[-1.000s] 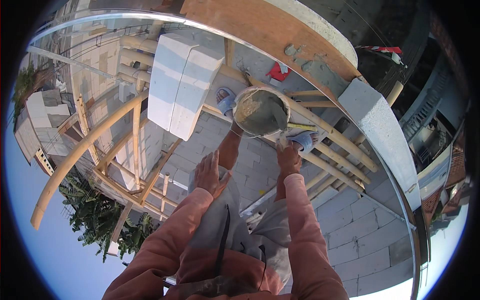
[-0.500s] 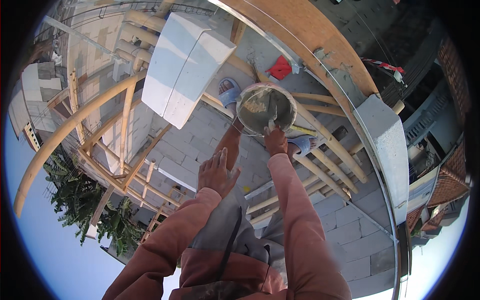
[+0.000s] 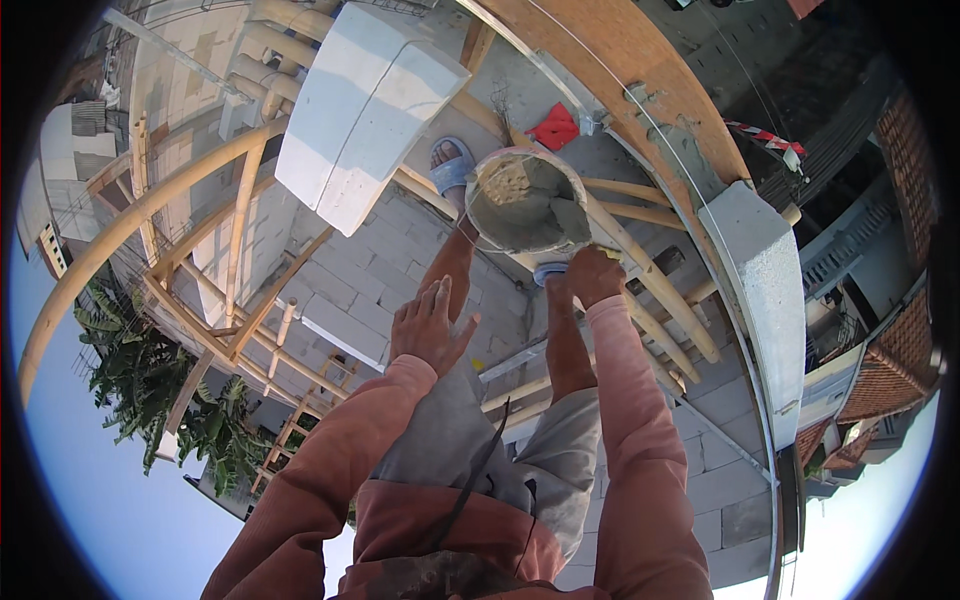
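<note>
- I'm closing my right hand (image 3: pixel 597 275) around a trowel (image 3: pixel 572 222) at the bucket's near right side; my fingers are hiding its handle.
- The trowel's long axis is running obliquely, its mortar-grey blade pointing far and left over the bucket's mouth.
- The bucket (image 3: pixel 560 164) is standing ahead of me between my feet, over bamboo poles (image 3: pixel 655 280); its round mouth is facing up toward me, so its upright axis is looking foreshortened.
- Inside, grey mortar (image 3: pixel 520 200) is lying wet and smooth at the right, paler and lumpier at the far left.
- I'm holding my left hand (image 3: pixel 428 325) spread, palm down, over my left leg, thumb apart from the fingers; whether it is touching, I can't tell.
- Blue sandals (image 3: pixel 452 168) are showing on my feet, one left of the bucket, the other just beside my right hand.
- Pale blocks (image 3: pixel 350 110) are standing far left; a red cloth-like piece (image 3: pixel 553 127) is lying beyond the bucket.
- My sweatshirt (image 3: pixel 450 520) is showing a dark patch at the near edge, too unclear to read.
</note>
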A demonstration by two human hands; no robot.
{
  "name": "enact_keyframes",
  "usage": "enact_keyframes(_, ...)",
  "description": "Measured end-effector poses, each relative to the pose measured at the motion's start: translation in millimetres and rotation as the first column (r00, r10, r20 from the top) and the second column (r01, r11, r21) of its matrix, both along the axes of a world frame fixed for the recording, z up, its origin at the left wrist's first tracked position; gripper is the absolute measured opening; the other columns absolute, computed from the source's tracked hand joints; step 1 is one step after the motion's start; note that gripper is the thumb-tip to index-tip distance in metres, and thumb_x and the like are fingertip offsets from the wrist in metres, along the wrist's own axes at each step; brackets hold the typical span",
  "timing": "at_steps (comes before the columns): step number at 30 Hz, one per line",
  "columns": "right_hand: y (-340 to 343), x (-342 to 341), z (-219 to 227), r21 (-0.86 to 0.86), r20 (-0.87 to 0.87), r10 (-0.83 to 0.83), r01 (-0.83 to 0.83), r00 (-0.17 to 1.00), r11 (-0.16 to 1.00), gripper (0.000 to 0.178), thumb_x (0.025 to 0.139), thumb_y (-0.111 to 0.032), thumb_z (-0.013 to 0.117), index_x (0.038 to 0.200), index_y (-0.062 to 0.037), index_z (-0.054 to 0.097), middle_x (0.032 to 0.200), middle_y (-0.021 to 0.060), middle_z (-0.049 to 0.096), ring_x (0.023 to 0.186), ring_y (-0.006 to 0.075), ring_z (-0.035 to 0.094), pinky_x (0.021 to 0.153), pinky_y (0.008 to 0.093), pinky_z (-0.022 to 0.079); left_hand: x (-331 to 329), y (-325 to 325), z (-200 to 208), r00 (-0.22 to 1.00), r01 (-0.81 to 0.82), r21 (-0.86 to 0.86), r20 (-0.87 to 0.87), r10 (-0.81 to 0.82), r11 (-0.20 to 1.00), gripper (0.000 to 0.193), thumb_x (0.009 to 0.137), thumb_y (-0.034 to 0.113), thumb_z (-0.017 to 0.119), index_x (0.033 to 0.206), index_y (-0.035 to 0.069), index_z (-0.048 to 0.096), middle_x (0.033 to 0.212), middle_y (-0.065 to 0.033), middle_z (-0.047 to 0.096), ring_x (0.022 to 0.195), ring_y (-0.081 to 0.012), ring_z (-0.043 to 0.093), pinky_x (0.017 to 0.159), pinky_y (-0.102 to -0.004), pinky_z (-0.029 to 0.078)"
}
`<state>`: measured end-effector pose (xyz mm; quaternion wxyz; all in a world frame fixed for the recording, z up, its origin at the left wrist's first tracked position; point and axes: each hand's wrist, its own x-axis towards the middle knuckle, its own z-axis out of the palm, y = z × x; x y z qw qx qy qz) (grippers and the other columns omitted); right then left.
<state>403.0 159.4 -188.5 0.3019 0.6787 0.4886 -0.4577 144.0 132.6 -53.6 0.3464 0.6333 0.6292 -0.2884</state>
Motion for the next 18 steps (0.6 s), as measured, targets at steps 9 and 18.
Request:
enact_keyframes(9, -26, -48, -56, -0.128, -0.252, -0.204, 0.176, 0.946, 0.976, 0.055, 0.094, -0.051, 0.060, 0.119, -0.0026, 0.070, 0.115, 0.0262, 0.072, 0.107, 0.0476, 0.069, 0.094, 0.0551, 0.055, -8, -4, -4, 0.999, -0.037, 0.000, 0.013, 0.037, 0.999, 0.079, 0.095, 0.057, 0.060, 0.155, 0.008, 0.041, 0.151, -0.0127, 0.052, 0.134, -0.0294, 0.055, 0.113, -0.0447, 0.040)
enact_keyframes(18, -67, -24, -48, 0.114, -0.146, -0.271, 0.289, 0.951, 0.951, 0.059, 0.097, -0.049, 0.060, 0.143, -0.0132, 0.052, 0.136, 0.0273, 0.058, 0.112, 0.0499, 0.065, 0.095, 0.0536, 0.054, -2, -6, -3, 0.999, -0.034, 0.047, 0.025, 0.032, 0.998, 0.081, 0.094, 0.056, 0.062, 0.155, 0.007, 0.041, 0.150, -0.0137, 0.053, 0.133, -0.0301, 0.056, 0.112, -0.0444, 0.041)
